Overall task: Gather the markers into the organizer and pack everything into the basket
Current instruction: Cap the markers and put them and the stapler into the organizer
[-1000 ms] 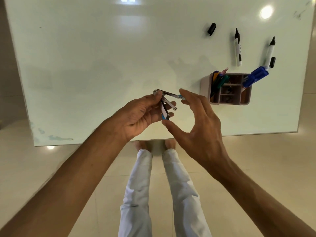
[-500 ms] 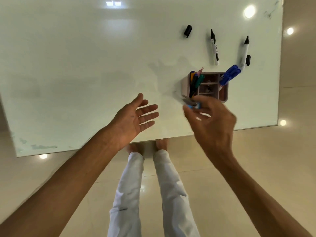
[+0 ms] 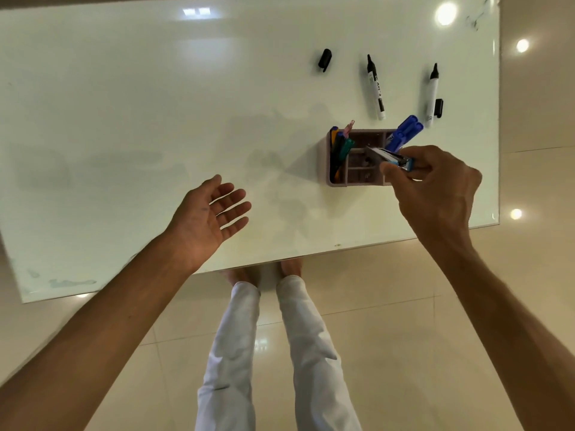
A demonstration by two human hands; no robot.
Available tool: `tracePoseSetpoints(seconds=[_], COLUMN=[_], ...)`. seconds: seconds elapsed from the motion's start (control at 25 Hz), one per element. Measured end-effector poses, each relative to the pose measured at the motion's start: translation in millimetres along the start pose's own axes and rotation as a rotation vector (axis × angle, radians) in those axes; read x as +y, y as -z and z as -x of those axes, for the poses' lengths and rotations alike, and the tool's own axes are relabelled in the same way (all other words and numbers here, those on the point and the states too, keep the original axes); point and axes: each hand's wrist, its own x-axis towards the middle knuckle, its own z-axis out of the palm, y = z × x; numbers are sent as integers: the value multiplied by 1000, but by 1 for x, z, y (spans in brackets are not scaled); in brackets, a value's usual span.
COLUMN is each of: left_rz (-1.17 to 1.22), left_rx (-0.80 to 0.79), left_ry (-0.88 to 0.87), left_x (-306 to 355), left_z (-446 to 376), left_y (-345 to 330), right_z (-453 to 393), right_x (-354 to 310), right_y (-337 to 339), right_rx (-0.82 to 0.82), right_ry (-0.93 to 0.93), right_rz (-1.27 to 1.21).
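A pink organizer (image 3: 337, 181) stands on the white table (image 3: 155, 119), with several colored pens at its left end and blue markers (image 3: 404, 132) leaning out at its right. My right hand (image 3: 435, 188) hovers over the organizer's right half, shut on a small blue and silver stapler (image 3: 390, 158). My left hand (image 3: 208, 216) floats open and holds nothing, left of the organizer near the table's front edge. Two uncapped black-and-white markers (image 3: 375, 88) (image 3: 432, 94) lie behind the organizer. One black cap (image 3: 324, 60) rests farther left, another cap (image 3: 438, 108) beside the right marker.
The table's front edge (image 3: 280, 256) runs just ahead of my legs in white trousers (image 3: 280, 353). Its right edge lies close beyond the right marker. Glossy beige floor tiles surround the table. No basket is in view.
The stapler passed from my left hand to my right hand, which carried it rightward over the organizer. My left hand opened and drew back to the left.
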Motion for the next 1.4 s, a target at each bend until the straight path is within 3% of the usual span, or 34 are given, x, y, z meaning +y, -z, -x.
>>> tracePoseSetpoints(seconds=[0.28,0.44,0.84,1.0,1.12,1.4], left_rz=[-26,-43,-63,-68,-71,-82], left_rx=[-3,-10,1,6,-1,-6], left_ry=[-8,-17,-21,-19,-16,-26], left_x=[-1,-2,1,0,-3,-5], left_z=[-6,-10,-15,-15,-14,-11], left_y=[-8,-14,-20,-22,-25,-22], right_z=[-15,-16,-32,-19,-9,-10], right_x=[2,6,27,22,21,16], right_y=[-4,-18,-24,-28,-44,-29], right_rx=[-138,-88,-109,-244,-302,-224], right_ry=[1,-23,-70,126,274,46], right_rz=[76,-27,20,-12,142,93])
